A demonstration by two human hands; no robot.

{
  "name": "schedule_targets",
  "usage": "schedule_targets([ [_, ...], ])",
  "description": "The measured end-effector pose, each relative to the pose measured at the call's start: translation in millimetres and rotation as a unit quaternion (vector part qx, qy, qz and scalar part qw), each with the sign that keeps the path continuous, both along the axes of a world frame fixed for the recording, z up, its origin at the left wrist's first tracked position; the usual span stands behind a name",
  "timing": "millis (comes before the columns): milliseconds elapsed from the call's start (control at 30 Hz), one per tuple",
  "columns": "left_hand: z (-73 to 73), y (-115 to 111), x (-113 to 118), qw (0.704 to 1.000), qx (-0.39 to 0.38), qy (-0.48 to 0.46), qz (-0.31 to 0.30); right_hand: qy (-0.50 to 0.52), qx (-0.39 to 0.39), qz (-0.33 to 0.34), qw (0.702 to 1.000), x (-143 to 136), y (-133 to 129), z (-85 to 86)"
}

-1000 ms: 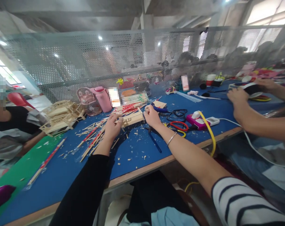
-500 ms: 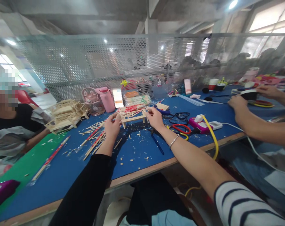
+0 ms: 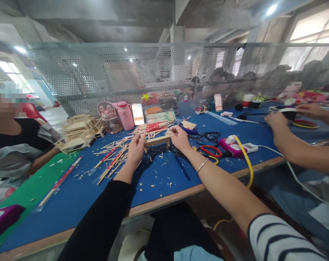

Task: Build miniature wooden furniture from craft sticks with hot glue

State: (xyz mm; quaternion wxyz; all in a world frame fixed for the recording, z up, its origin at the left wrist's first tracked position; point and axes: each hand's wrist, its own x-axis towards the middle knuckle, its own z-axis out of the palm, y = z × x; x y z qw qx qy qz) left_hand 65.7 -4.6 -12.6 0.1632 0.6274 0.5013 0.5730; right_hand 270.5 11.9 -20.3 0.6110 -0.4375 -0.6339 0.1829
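Note:
Between my hands I hold a small wooden stick model, shaped like a bench with short legs and a low rail, above the blue table mat. My left hand pinches its left end. Closed on its right end is my right hand. My fingertips hide both ends. Loose wooden sticks, some in red-printed wrappers, lie left of my left hand. Blue-handled pliers rest just below my right hand. Small wood chips are scattered on the mat.
Stacked wooden models stand at the left, near a seated person. Behind are a pink bottle and a perforated metal screen. A purple power strip with a yellow cable lies right. Another person's hands work at far right.
The bench-like model has turned slightly, so its flat front board shows more. My left hand has moved a little rightward in view. The whole view has shifted slightly.

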Motion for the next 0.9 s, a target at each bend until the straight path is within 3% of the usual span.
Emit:
schedule_targets([
  [100,0.9,-1,1,0.999,0.032,0.029,-0.012,-0.003,-0.011,0.020,1.000,-2,-1,0.1],
  [333,10.7,-6,-5,0.978,0.164,0.117,0.059,-0.007,-0.032,0.048,0.998,-6,-7,1.6],
  [533,12.0,-7,-5,0.970,0.179,0.149,0.065,-0.182,-0.007,0.057,0.982,-2,-15,7.1],
  [633,11.3,-6,-5,0.970,0.187,0.132,0.082,-0.213,-0.023,0.073,0.974,-1,-16,8.1],
  [733,11.6,-6,-6,0.972,0.186,0.089,0.112,-0.180,-0.046,0.072,0.980,-2,-12,5.1],
  [900,11.3,-4,-4,0.954,0.185,-0.026,0.235,0.012,-0.175,0.116,0.978,-11,-6,-0.5],
])
